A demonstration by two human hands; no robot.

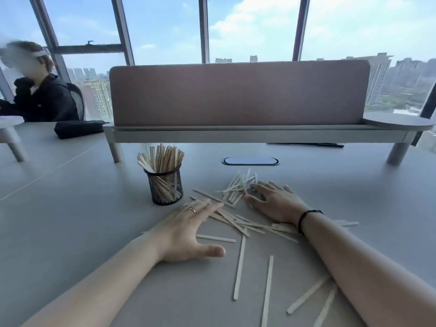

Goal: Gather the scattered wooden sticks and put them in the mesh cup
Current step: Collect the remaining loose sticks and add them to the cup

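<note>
Both hands flat and spread on the table [70,197], left hand [186,230] and right hand [273,204] should rake the loose wooden sticks [238,224] together beside the mesh cup [165,185], right fingertips possibly already touching some.

1. There is one view only, from a wide-angle camera on the person's head, above the near edge of the surface [70,220].
2. It faces forward and down, across to the far divider panel [238,93] and the windows [250,27] behind it.
3. It sits close: both forearms enter from the near corners, and straight lines bow toward the edges.
4. No second view shares the scene.
</note>
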